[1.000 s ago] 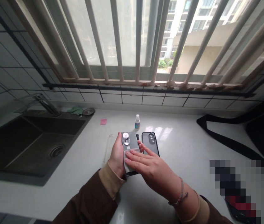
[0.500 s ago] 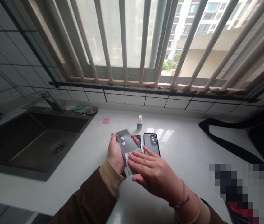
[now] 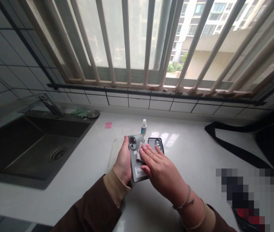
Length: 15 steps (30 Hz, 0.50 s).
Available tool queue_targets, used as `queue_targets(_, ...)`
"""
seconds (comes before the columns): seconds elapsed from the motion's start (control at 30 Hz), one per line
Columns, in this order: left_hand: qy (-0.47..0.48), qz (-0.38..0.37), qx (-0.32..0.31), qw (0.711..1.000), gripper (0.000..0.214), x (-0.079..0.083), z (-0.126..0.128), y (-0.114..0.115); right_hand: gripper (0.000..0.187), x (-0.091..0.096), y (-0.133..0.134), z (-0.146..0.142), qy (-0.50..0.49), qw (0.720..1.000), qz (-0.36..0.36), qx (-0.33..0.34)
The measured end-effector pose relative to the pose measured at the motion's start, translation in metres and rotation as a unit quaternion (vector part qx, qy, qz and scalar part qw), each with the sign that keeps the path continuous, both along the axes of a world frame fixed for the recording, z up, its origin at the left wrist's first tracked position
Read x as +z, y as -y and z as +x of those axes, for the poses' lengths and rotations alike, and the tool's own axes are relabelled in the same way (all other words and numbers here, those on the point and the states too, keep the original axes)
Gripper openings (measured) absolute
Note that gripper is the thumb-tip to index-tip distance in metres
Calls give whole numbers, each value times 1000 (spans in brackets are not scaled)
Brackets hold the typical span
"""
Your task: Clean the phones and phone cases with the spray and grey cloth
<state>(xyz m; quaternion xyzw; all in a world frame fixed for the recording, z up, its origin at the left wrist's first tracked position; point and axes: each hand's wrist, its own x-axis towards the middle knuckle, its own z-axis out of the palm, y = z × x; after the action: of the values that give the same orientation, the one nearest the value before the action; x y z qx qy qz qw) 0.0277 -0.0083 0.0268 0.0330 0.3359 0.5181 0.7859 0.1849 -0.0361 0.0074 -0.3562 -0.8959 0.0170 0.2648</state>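
Note:
My left hand (image 3: pixel 122 160) grips a grey smartphone (image 3: pixel 134 162) by its left side, back facing up, with the round camera lenses at the top and a white barcode label near the bottom. Fingers of my right hand (image 3: pixel 160 164) press a folded pale cloth (image 3: pixel 140 153) flat against the upper middle of the phone's back. Just beyond my right fingers lies a black-rimmed phone case (image 3: pixel 160 141), partly covered by the hand. A clear phone case (image 3: pixel 116 149) rests on the counter behind my left hand. Past the phone stands a small white-capped bottle (image 3: pixel 143 127).
On the white counter (image 3: pixel 91 174) a pink sticky note (image 3: pixel 108 125) lies left of the bottle. A dark sink (image 3: pixel 37 154) with a faucet (image 3: pixel 51 104) is at the left. To the right runs a black strap (image 3: pixel 236 151). Window bars (image 3: pixel 127 42) rise behind.
The cloth and my right hand have moved up the phone's back, exposing the barcode label. The phone has shifted slightly right and turned more upright, and the clear case shows now.

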Motion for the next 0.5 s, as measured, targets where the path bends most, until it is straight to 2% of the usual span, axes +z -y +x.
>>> queue_targets(0.13, -12, 6, -16, 1000, 70, -5, 1, 0, 47, -1, -1, -1, -9, 1000, 8, -26)
queue_targets(0.3, 19, 31, -49, 998, 72, -14, 6, 0, 45, -6, -3, -1, -44, 997, 11, -60)
queue_targets(0.5, 46, 30, -84, 995, 72, -22, 7, 1, 47, -6, -2, 1, -128, 987, -50, -79)
